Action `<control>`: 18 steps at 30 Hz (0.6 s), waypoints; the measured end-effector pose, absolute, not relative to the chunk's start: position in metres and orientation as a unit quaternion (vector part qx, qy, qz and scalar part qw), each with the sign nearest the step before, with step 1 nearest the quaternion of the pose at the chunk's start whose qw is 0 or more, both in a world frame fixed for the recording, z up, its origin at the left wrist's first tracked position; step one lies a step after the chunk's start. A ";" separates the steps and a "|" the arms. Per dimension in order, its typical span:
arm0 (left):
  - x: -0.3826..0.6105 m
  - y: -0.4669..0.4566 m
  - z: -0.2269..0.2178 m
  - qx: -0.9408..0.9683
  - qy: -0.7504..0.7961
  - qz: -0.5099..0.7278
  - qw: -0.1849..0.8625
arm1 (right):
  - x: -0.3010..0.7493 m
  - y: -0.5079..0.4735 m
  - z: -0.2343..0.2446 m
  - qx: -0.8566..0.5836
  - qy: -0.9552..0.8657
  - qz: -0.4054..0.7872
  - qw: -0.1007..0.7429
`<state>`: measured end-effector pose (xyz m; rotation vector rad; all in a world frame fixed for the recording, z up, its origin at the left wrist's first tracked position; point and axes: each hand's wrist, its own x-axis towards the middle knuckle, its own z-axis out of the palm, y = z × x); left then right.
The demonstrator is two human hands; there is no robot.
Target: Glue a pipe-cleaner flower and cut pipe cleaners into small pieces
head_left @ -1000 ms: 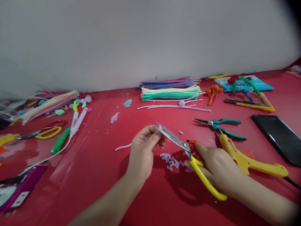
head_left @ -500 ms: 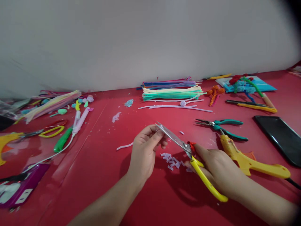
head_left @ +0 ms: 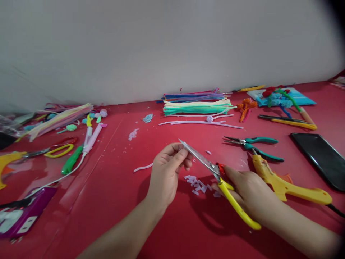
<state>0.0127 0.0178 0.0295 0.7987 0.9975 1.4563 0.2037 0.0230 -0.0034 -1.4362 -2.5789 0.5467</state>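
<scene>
My left hand (head_left: 167, 169) is closed in a pinch near the middle of the red table. From behind its wrist side sticks out the end of a lilac pipe cleaner (head_left: 142, 167); the part at the fingertips is mostly hidden. My right hand (head_left: 250, 196) grips scissors (head_left: 199, 156) with yellow and red handles. Their blades point up and left, and the tips lie against my left thumb and fingertips. Under the scissors lies a small heap of short lilac pipe cleaner pieces (head_left: 198, 185). One loose lilac piece (head_left: 208, 152) rests beyond the blades.
Bundles of pipe cleaners (head_left: 198, 108) lie by the wall. To the right are green-handled pliers (head_left: 260, 141), a yellow glue gun (head_left: 291, 187) and a black phone (head_left: 320, 156). On the left are other scissors (head_left: 59, 150), a pink-and-white corded tool (head_left: 93, 138) and a purple power strip (head_left: 40, 201).
Hardly anything differs. Both hands hold their places, and the scissors' blades stay at the left fingertips with at most a tiny shift.
</scene>
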 end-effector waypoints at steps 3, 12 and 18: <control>0.013 0.017 0.029 0.341 0.430 0.601 0.581 | 0.202 0.025 0.000 -0.494 -0.826 0.255 0.097; 0.032 0.010 0.019 0.344 0.416 0.367 0.758 | 0.196 0.028 0.020 -0.497 -0.622 0.551 0.249; 0.036 0.009 0.019 0.370 0.411 0.328 0.766 | 0.199 0.026 0.024 -0.475 -0.630 0.569 0.232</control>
